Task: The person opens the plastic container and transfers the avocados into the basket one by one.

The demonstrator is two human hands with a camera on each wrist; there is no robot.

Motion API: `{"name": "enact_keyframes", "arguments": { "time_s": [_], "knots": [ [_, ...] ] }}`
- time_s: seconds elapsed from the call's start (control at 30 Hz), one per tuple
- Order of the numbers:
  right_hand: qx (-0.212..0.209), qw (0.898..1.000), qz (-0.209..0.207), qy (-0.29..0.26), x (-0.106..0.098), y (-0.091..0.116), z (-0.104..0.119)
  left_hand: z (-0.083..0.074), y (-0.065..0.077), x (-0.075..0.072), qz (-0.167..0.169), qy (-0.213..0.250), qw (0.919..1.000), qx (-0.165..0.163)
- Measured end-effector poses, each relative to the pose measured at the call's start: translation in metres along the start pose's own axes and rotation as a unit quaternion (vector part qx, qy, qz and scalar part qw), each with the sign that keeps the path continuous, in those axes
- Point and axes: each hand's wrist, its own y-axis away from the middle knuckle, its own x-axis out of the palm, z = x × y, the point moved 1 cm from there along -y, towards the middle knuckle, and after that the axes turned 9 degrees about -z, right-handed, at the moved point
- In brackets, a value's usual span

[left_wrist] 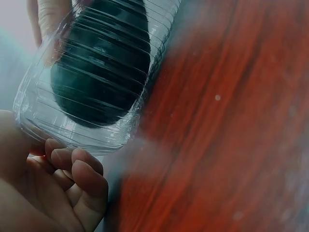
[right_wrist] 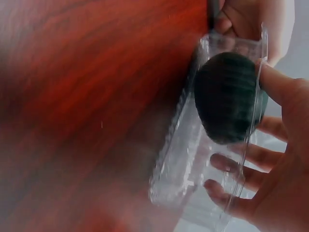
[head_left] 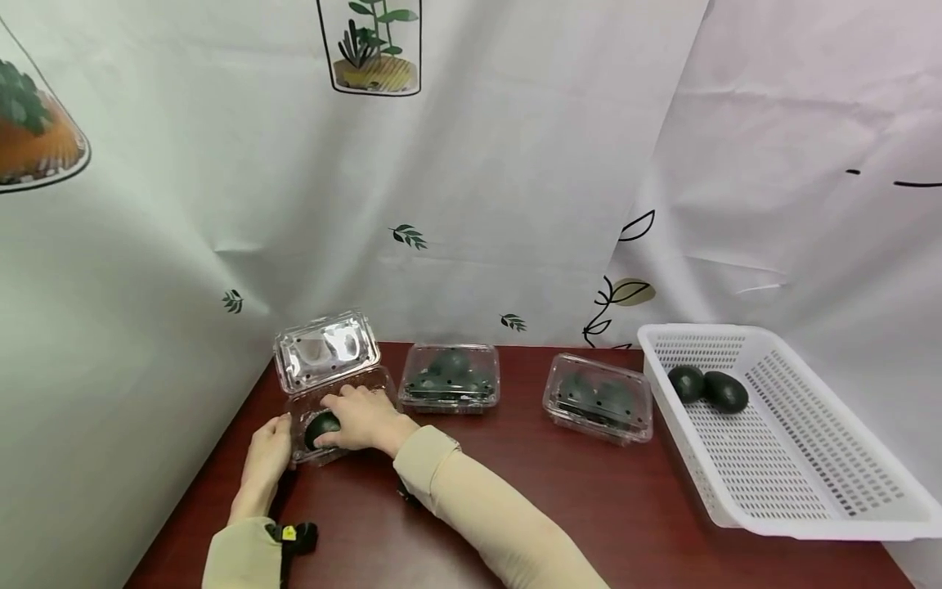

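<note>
Clear plastic open box, one avocado in it, both hands there

Left of centre in the head view, an open box sits on the table, an avocado in its left half. Left hand: grips the box's left end. Right hand: fingers apart around the avocado, covering much of the box; pressure cannot be told. Raised lid stands behind. Close by on the right, a closed box; farther right, a second closed box beside a white basket holding two avocados.
</note>
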Motion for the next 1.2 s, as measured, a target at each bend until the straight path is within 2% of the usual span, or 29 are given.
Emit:
{"name": "enact_keyframes", "arguments": {
  "time_s": [0.13,0.37,0.67,0.87,1.2],
  "knots": [
    [0.009,1.000,0.008,-0.018,0.003,-0.002,0.008,-0.001,0.001,-0.002,0.003,-0.004,1.0000,-0.002],
    [0.068,0.994,0.015,-0.080,0.006,-0.002,0.016,-0.002,0.001,-0.004,0.002,-0.028,0.9996,0.008],
    [0.115,0.989,0.042,-0.085,0.010,-0.004,0.025,-0.001,0.001,-0.004,-0.011,-0.054,0.9983,0.020],
    [0.135,0.986,0.033,-0.090,0.012,-0.006,0.023,0.000,0.003,-0.004,-0.012,-0.064,0.9975,0.026],
    [0.137,0.987,0.009,-0.084,0.005,-0.006,0.019,0.000,0.001,-0.007,-0.010,-0.071,0.9970,0.031]
  ]
}}
